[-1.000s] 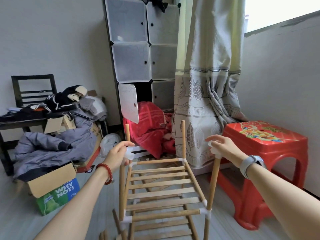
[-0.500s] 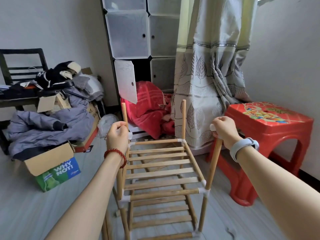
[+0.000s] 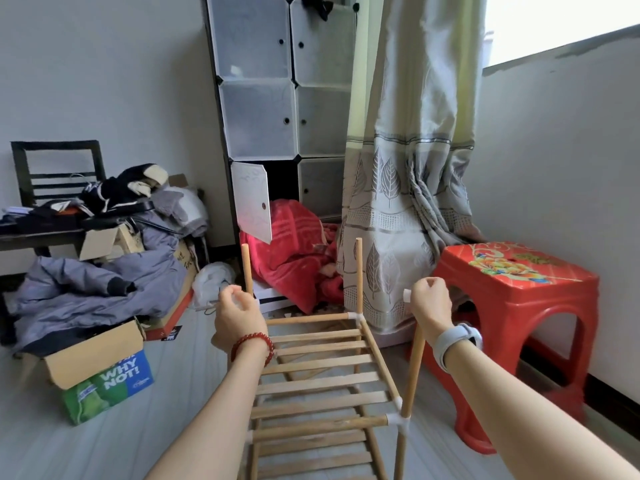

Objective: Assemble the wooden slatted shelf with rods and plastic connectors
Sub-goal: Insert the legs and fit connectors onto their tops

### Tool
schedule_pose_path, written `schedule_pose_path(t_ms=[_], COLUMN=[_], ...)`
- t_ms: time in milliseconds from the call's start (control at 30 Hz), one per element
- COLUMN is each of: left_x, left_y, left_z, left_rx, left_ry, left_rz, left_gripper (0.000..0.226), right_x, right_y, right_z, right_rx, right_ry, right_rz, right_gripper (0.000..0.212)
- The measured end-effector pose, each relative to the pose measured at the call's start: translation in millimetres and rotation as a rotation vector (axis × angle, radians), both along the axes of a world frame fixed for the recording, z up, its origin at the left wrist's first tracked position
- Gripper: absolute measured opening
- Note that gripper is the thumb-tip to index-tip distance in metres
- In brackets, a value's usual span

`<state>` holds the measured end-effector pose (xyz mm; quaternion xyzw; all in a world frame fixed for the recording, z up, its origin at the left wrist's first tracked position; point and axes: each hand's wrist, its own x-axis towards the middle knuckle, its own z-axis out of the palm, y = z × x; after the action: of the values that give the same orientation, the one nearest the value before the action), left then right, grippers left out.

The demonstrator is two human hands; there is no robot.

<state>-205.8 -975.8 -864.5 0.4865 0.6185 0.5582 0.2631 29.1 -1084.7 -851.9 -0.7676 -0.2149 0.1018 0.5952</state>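
The half-built shelf (image 3: 322,375) stands on the floor beside the red stool (image 3: 519,306). The left hand (image 3: 239,317) and right hand (image 3: 429,304) each curl their fingers around a white connector capping a near upright rod. Press both straight down evenly, keeping the rods vertical, so the connectors seat fully.

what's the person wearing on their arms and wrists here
Both forearms are bare, with no sleeves in view. The left hand has a bracelet of round dark red beads around its wrist. The right hand has a pale grey smartwatch with a smooth band and rounded case on its wrist. No rings or gloves are visible.
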Motion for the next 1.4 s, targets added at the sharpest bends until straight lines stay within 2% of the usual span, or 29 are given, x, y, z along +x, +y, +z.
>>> schedule_pose_path(t_ms=[100, 167, 267, 333, 500, 633, 700, 767, 833, 933, 1033, 1133, 1233, 1300, 1400], left_x=[-8, -9, -1, 10, 42, 80, 97, 118, 139, 163, 165, 158, 150, 144, 134], left_y=[-5, -15, -36, -52, -82, -107, -121, -130, -139, -137, -120, -105, -100, -98, -97], left_z=[-3, -5, -18, -38, -112, -183, -212, -243, -272, -309, -341, -370, -372, -370, -365], left_rx=[0.056, 0.281, 0.673, 0.744, 0.555, 0.607, 0.575, 0.526, 0.44, 0.251, 0.167, 0.13, 0.203, 0.283, 0.28], left_ry=[0.17, 0.289, 0.484, 0.611, 0.821, 0.915, 0.992, 1.05, 1.109, 1.203, 1.215, 1.233, 1.215, 1.215, 1.21], left_rz=[-0.065, -0.033, -0.089, -0.258, -0.735, -1.152, -1.36, -1.474, -1.537, -1.566, -1.579, -1.565, -1.552, -1.531, -1.539], left_gripper=[0.043, 0.056, 0.046, 0.041, 0.039, 0.033, 0.034, 0.035, 0.043, 0.062, 0.074, 0.06, 0.034, 0.034, 0.038], right_x=[3, 10, 17, 23, 52, 77, 83, 88, 90, 90, 88, 96, 98, 92, 83], right_y=[-20, -31, -46, -60, -99, -140, -157, -169, -177, -170, -148, -126, -111, -110, -121], right_z=[0, 2, -6, -29, -114, -200, -243, -289, -336, -390, -418, -447, -461, -462, -445], right_rx=[0.104, 0.183, 0.224, 0.135, -0.188, -0.487, -0.647, -0.812, -0.962, -1.08, -1.138, -1.167, -1.171, -1.179, -1.065], right_ry=[-0.073, -0.14, -0.174, -0.158, -0.032, 0.074, 0.13, 0.17, 0.196, 0.197, -0.004, -0.232, -0.304, -0.295, -0.199], right_rz=[0.141, 0.135, 0.106, 0.074, 0.052, 0.13, 0.187, 0.22, 0.227, 0.181, 0.181, 0.24, 0.365, 0.458, 0.483], right_gripper=[0.043, 0.048, 0.045, 0.04, 0.037, 0.033, 0.035, 0.041, 0.055, 0.083, 0.091, 0.067, 0.033, 0.028, 0.031])
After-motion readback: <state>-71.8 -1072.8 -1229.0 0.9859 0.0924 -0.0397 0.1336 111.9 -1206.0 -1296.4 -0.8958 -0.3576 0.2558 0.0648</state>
